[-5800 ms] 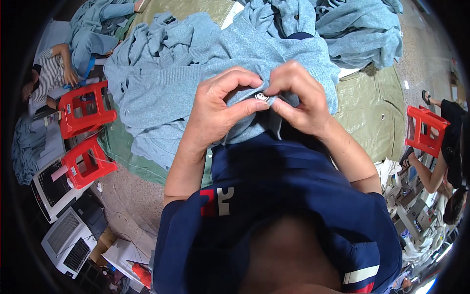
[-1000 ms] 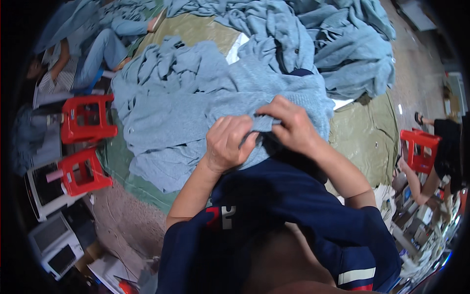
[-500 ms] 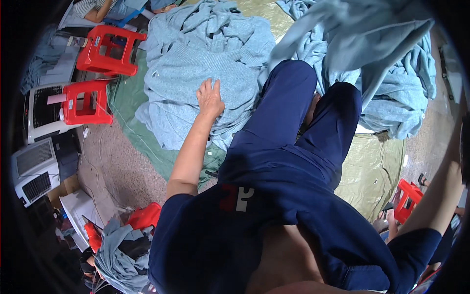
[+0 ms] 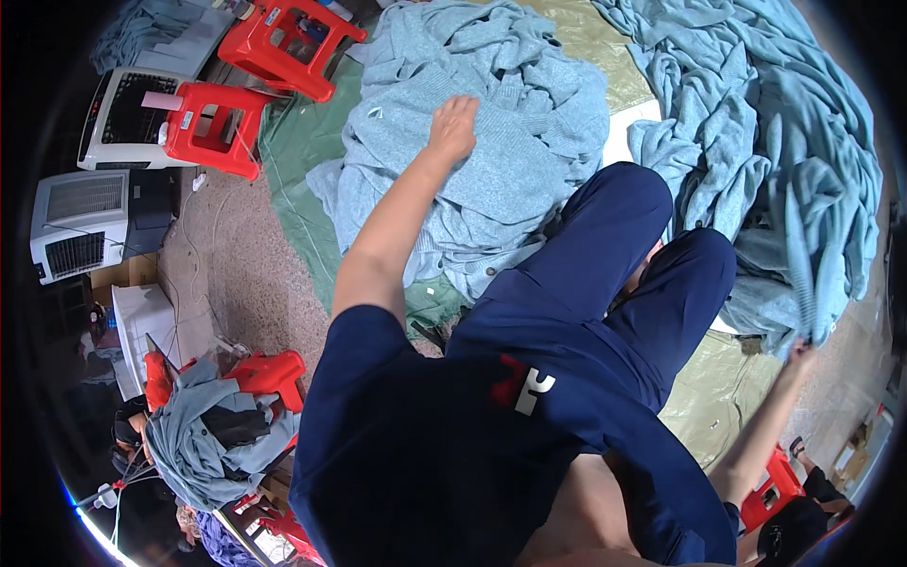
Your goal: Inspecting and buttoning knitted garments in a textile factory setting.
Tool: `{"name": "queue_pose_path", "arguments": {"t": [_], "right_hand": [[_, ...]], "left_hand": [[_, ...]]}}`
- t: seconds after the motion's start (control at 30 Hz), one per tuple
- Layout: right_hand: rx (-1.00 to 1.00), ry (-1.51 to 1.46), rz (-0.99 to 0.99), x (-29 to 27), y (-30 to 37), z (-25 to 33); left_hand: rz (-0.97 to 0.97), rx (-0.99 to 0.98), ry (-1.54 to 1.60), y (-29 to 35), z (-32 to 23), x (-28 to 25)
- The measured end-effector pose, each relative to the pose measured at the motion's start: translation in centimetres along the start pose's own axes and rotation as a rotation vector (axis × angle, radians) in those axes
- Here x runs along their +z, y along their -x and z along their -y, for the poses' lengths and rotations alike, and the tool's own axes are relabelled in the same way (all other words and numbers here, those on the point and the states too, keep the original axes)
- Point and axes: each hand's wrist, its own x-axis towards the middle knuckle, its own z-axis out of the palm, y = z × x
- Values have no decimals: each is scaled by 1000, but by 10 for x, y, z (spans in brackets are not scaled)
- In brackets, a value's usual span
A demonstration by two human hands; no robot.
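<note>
My left hand (image 4: 455, 129) lies on a heap of light blue-grey knitted sweaters (image 4: 510, 194), near a ribbed band. Its fingers are slightly bent, and no cloth shows pinched between them. Far out to the right, my right hand (image 4: 801, 353) is closed on the ribbed end of a blue knitted sweater (image 4: 805, 283). That sweater stretches from my fingers up over a second heap of similar knitwear (image 4: 699, 104). My knees in dark trousers stand between the two heaps.
Green sheeting (image 4: 298, 180) lies under the left heap, tan sheeting (image 4: 699, 411) under the right. Red plastic stools (image 4: 213, 128) and white air coolers (image 4: 83, 222) stand at the left. Behind me at lower left, more knitwear (image 4: 203, 430) hangs over red stools. People sit at the lower right.
The sweater that was billowing in the air at the right now hangs down over the right heap. My right hand has come into view gripping its end. My left hand has moved farther up the left heap.
</note>
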Motion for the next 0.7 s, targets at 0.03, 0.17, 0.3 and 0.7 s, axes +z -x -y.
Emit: {"name": "queue_pose_path", "arguments": {"t": [0.03, 0.17, 0.3, 0.7], "right_hand": [[-116, -19, -136, -82, 1, 96], [40, -101, -417, -83, 87, 9], [223, 173, -333, -100, 102, -5], [-1113, 859, 1364, 335, 434, 11]], "left_hand": [[-130, 261, 34, -57, -48, 49], [341, 383, -91, -87, -93, 47], [321, 368, 90, -94, -117, 7], [320, 861, 1189, -3, -190, -251]]}}
